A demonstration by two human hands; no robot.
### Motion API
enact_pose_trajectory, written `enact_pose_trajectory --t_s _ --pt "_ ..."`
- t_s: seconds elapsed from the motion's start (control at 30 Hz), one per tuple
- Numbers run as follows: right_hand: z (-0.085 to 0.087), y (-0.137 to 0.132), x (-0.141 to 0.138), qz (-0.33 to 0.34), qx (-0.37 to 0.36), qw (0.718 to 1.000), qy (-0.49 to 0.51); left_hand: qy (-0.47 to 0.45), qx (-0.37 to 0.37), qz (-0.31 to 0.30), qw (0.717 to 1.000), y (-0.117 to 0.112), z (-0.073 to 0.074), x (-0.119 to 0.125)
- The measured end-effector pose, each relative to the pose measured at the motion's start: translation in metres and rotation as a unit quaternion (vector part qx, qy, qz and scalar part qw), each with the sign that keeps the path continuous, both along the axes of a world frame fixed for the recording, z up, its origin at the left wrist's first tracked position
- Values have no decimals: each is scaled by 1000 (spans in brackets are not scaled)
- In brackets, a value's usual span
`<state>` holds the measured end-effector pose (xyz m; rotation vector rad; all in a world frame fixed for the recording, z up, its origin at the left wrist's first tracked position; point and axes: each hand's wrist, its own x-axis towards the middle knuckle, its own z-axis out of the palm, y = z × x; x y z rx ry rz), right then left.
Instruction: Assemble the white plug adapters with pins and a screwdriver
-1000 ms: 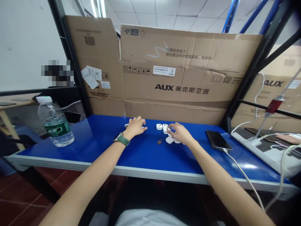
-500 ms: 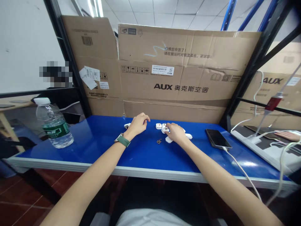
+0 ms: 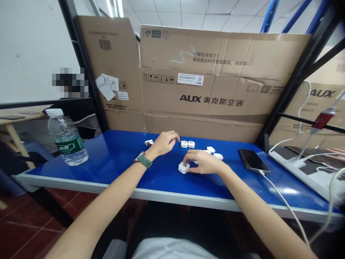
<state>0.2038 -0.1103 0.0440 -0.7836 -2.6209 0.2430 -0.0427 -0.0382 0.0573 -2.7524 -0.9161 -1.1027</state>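
My right hand (image 3: 205,162) grips a white plug adapter (image 3: 183,168) between thumb and fingers, low over the blue tabletop. My left hand (image 3: 165,142) hovers with loosely bent fingers, thumb apart, nothing visible in it. Just right of its fingertips stand two white plugs, one (image 3: 184,144) beside the other (image 3: 191,144), metal prongs up. Behind my left wrist lies another white plug piece (image 3: 148,142), partly covered. Beyond my right hand are white plastic pieces, one (image 3: 210,149) farther back and one (image 3: 218,157) nearer, with more partly hidden by the hand.
A water bottle (image 3: 67,140) stands at the left. At the right lies a black phone (image 3: 253,160) with a white cable (image 3: 283,203) running over the table edge. Cardboard (image 3: 210,124) walls off the back. Another person's hand (image 3: 336,154) shows at far right.
My right hand has moved toward me and slightly left, bringing a white plug adapter away from the two standing plugs. Small brass-coloured pieces seen earlier are now hidden. My left hand barely moved.
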Motion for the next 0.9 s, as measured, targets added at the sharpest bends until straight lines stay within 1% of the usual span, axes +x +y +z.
enact_pose_trajectory --t_s 0.1,0.17,0.23,0.27,0.3,0.33,0.37,0.43,0.47,0.5,0.53,0.57,0.6,0.63,0.67,0.8,0.9 --pt "-1 1 -2 -15 -6 1000 -8 40 -3 -11 999 -8 3 1" --pt "-1 3 -2 -29 -4 1000 11 63 -19 -37 997 -13 5 2" --pt "0 5 -1 -45 -15 996 75 96 -65 -73 991 -18 5 4" --pt "1 6 -1 -51 -36 990 130 121 -99 -88 984 -20 5 5" --pt "3 6 0 -52 -73 976 198 148 -135 -99 975 -22 5 7" --pt "5 6 1 -42 -125 952 275 174 -169 -103 965 -24 4 9" --pt "8 6 1 -22 -190 917 351 197 -197 -103 955 -27 3 11" --pt "13 4 2 41 -322 820 472 226 -233 -100 941 -30 1 16" --pt "15 3 1 76 -372 772 511 232 -241 -100 937 -32 0 18" --pt "16 1 0 106 -406 732 537 237 -247 -103 934 -33 -1 20" --pt "17 0 -1 130 -427 703 554 241 -252 -108 931 -33 -1 21" --pt "17 -2 -4 147 -439 684 564 242 -254 -114 929 -34 -2 22" --pt "16 -3 -6 158 -446 673 568 239 -257 -121 929 -34 -3 23" --pt "15 -4 -9 163 -454 670 565 235 -260 -126 928 -34 -4 24" --pt "13 -5 -13 165 -461 672 555 229 -264 -129 928 -34 -5 24" --pt "7 -4 -24 155 -478 702 505 221 -263 -119 932 -34 -8 25" --pt "4 -3 -26 151 -474 704 507 214 -254 -131 934 -33 -9 26"
